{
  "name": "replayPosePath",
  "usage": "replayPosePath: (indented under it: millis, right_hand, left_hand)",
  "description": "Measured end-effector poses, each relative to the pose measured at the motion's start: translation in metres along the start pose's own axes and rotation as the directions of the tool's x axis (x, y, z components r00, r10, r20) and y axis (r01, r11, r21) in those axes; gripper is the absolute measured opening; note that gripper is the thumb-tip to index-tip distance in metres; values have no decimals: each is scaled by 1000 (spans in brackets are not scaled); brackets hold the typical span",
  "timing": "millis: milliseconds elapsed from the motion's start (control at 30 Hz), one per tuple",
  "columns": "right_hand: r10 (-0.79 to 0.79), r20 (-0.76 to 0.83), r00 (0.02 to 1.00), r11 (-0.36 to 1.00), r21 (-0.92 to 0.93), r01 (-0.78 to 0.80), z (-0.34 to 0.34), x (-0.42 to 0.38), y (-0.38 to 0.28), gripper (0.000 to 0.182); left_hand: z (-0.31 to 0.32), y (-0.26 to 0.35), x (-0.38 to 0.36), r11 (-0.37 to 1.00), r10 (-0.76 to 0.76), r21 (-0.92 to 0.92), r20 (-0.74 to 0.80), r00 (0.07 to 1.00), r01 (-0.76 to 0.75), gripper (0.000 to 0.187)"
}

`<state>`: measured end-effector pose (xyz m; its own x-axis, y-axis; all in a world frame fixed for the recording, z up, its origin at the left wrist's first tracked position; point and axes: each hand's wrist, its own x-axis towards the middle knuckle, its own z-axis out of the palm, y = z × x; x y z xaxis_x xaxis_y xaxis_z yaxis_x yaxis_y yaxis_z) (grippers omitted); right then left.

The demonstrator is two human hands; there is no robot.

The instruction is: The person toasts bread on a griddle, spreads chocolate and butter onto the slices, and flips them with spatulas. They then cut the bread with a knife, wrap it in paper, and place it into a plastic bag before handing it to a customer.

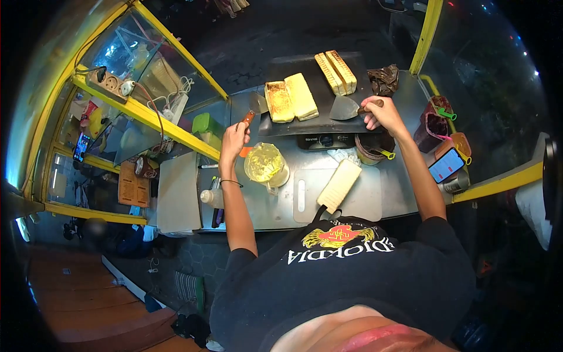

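Observation:
My left hand (236,138) is closed around the wooden handle of a scraper (258,104), whose metal blade is beside the left edge of an opened loaf of bread. One half of the bread (279,101) is browned and the other half (301,97) is pale yellow. A second scraper (345,108) is gripped by its handle in my right hand (381,112); its wide blade lies over the dark griddle (328,122), between the two breads. Toward the back right of the griddle stands another toasted bread (336,73), with grill marks on top.
A tub of yellow spread (265,164) stands near my left forearm. An untoasted loaf (340,185) lies on a white cutting board (366,202). Jars (433,126), a phone (446,165) and a black plastic bag (383,80) are at the right. A squeeze bottle (210,198) stands at the left.

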<state>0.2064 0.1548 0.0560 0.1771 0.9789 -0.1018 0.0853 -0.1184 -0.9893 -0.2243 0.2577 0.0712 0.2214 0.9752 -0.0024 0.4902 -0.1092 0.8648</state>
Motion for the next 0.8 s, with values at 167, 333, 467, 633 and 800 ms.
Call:
replayPosePath:
  millis: [167, 333, 467, 633, 800]
  right_hand:
    - [126, -22, 992, 981, 154, -121, 24, 42, 17, 28]
    - [145, 81, 986, 959, 232, -160, 81, 119, 0, 28]
    - [-175, 241, 955, 977, 161, 139, 80, 139, -18, 29]
    - [-486, 224, 845, 832, -177, 525, 36, 113, -42, 34]
    - [-367, 162, 916, 871, -285, 400, 4, 52, -43, 26]
  left_hand:
    - [11, -3, 29, 996, 53, 74, -77, 996, -47, 38]
    - [25, 0, 60, 997, 54, 56, 63, 997, -57, 38]
    - [29, -15, 71, 967, 6, -254, 59, 998, 9, 36]
    - [2, -29, 37, 825, 81, -559, -29, 996, -83, 35]
    - [2, -32, 10, 977, 53, -203, -77, 996, -68, 38]
